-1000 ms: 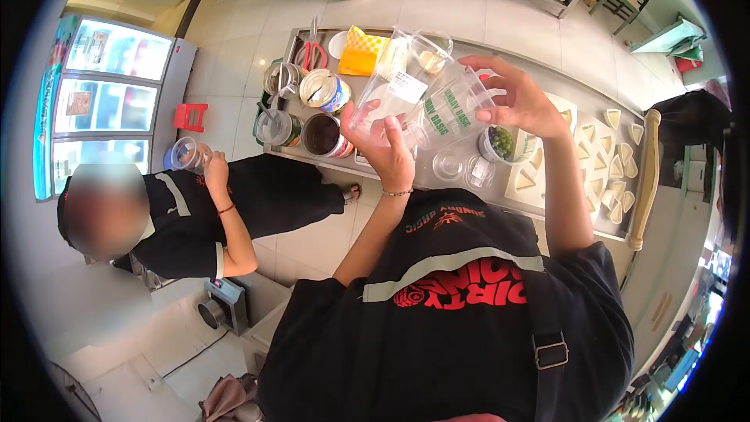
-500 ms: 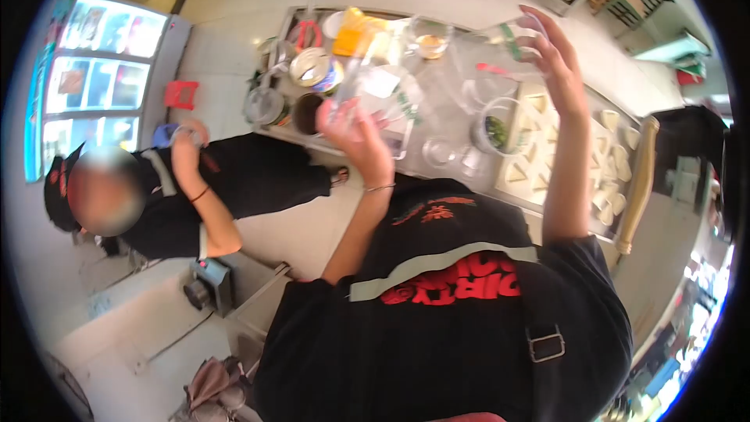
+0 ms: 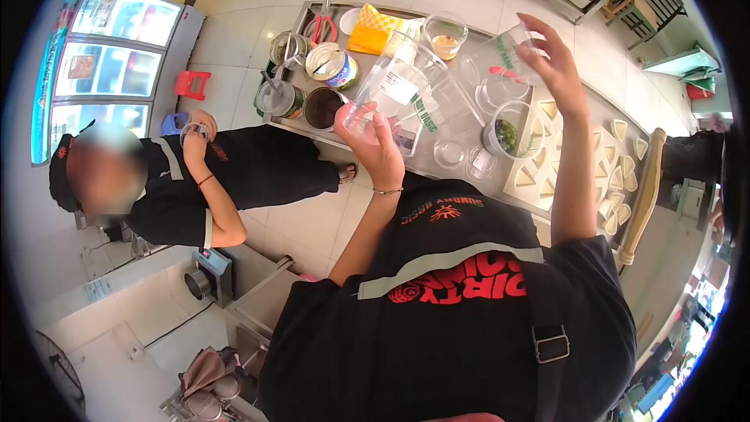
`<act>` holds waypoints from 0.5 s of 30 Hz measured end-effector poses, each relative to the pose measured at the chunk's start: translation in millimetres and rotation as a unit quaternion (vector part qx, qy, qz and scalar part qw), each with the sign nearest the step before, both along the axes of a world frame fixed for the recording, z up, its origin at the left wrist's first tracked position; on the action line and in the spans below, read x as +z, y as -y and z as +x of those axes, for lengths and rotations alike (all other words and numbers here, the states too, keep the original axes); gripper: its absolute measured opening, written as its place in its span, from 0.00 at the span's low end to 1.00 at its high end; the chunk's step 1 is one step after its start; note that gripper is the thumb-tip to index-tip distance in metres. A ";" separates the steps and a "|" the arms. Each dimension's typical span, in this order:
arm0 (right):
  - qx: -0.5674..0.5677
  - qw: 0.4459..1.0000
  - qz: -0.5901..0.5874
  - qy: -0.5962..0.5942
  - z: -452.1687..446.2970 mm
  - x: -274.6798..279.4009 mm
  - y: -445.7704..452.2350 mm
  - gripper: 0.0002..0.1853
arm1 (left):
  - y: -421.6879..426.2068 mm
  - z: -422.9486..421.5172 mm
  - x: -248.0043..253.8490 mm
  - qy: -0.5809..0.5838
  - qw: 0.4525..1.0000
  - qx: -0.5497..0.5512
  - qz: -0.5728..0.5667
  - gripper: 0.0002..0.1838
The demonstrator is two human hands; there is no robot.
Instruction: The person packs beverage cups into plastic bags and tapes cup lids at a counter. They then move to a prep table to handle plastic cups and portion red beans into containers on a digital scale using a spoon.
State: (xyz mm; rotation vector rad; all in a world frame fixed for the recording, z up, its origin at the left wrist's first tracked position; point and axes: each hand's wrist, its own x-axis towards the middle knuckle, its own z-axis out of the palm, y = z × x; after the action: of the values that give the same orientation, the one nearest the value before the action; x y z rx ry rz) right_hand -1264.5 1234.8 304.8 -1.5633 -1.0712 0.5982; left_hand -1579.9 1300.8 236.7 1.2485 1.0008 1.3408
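Observation:
My left hand (image 3: 378, 152) is wrapped round the base of a long stack of clear plastic cups (image 3: 402, 62), which has a white label and green lettering. In my raised right hand (image 3: 556, 62) is a clear plastic cup (image 3: 497, 51) with green print, gripped between thumb and fingers. Beneath the hands, a clear cup of green pieces (image 3: 506, 137) stands near small clear round containers (image 3: 448, 153). Another clear cup (image 3: 446, 41) holds something pale yellow. An opened can (image 3: 331, 64) and a container of dark liquid (image 3: 320, 108) stand left of the stack.
Red-handled scissors (image 3: 321, 30) and a yellow packet (image 3: 369, 37) lie on the metal table's far side. Many wedge-shaped pale pieces (image 3: 548, 109) cover the right side. A wooden rod (image 3: 642, 195) borders that end. At left, a co-worker (image 3: 234, 172) holds a clear cup.
The view has steadied and shifted slightly. My right hand's cup now sits a little lower and further left, tilted beside the stack; my left hand still grips the stack.

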 end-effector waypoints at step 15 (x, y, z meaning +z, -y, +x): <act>0.193 0.919 -0.159 0.305 -58.4 -43.5 -38.9 0.43 | 7.1 -13.4 14.8 0.014 0.997 0.027 0.065 0.30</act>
State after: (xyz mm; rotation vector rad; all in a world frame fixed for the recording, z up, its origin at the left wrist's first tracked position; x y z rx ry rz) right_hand -1322.9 1273.7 261.3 -1.8981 -1.8594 0.5777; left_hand -1593.3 1293.7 251.5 1.3037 0.9471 1.4804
